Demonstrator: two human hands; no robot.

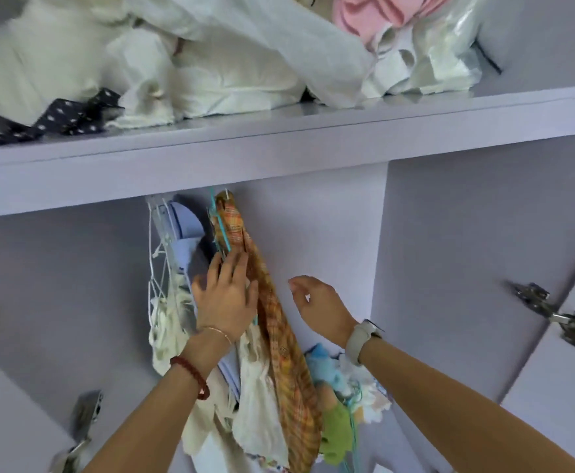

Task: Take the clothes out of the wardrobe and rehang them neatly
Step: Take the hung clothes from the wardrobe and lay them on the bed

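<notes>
Overhead, we note a lilac wardrobe (313,233) viewed from below, its upper shelf (279,131) loaded with crumpled white fabric (211,63), a pink item (374,15) and a dark dotted cloth (61,117) at the left edge. Beneath the shelf a bunch of clothes hangs close together: an orange plaid garment (279,336) on a teal hanger (219,230), a pale blue shirt (185,230) just beside it, and cream pieces (170,322) on white hangers (158,247) further left. Our left hand (223,298), wrist carrying a red bead bracelet (190,372), lies with fingers nearly straight between the blue shirt and the plaid garment, touching the fabric; we cannot tell whether it grips anything. Our right hand (316,303), wearing a white watch (363,336), hovers just right of the plaid garment, fingers loosely curled and holding nothing. Lower right we record a heap of blue, green and white items (340,397). Metal hinges (552,312) show on the door edges.
</notes>
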